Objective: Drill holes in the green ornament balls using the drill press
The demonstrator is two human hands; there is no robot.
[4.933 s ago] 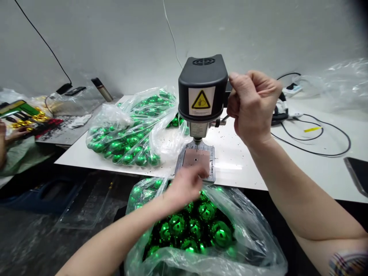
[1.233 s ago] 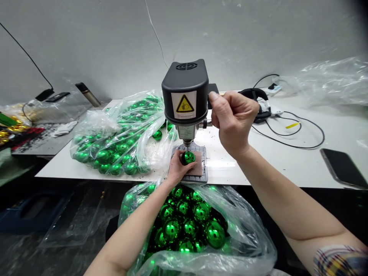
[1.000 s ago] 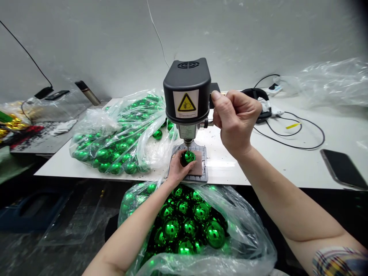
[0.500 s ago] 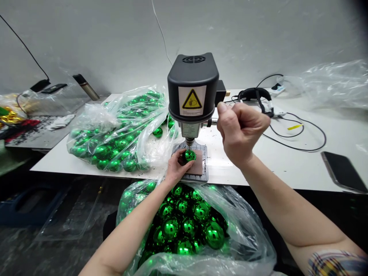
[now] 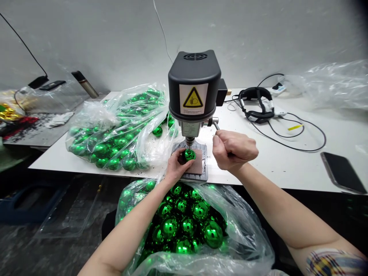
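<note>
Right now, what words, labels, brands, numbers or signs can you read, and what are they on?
No words or numbers are legible.
Black drill housing: warning sticker with a yellow triangle showing a hand; print beneath too small.
Label below the housing: too small to read.
Yellow strip: no readable text.

— How is your left hand [image 5: 174, 165] set?
— I have its thumb and fingers curved into a pinch, thumb on the side nearer me, and my bare left forearm [image 5: 133, 220] slants in from below.
— And your right hand [image 5: 234, 149]?
— I have it curled into a fist, thumb at its left side; my bare right forearm [image 5: 276, 203] slants up and inward from a bent elbow.
</note>
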